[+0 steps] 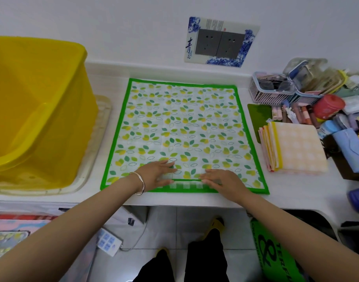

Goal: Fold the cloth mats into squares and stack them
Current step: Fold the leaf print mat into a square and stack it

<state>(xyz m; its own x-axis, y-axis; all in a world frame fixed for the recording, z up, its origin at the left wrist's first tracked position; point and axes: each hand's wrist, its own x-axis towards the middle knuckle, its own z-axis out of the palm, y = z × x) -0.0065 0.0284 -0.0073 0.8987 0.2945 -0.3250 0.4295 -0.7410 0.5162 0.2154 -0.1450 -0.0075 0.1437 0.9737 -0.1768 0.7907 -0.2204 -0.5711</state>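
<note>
Where white counter (296,192) meets wall (113,21), leaf-print mat (182,127) lies flat.

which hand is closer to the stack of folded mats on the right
The right hand. It rests on the green leaf mat near its front edge, just left of the folded stack. The left hand lies beside it, farther left.

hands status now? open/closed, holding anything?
Left hand: open, fingers flat on the green mat near its front edge, gripping nothing.
Right hand: open, flat on the mat beside it, gripping nothing.
</note>
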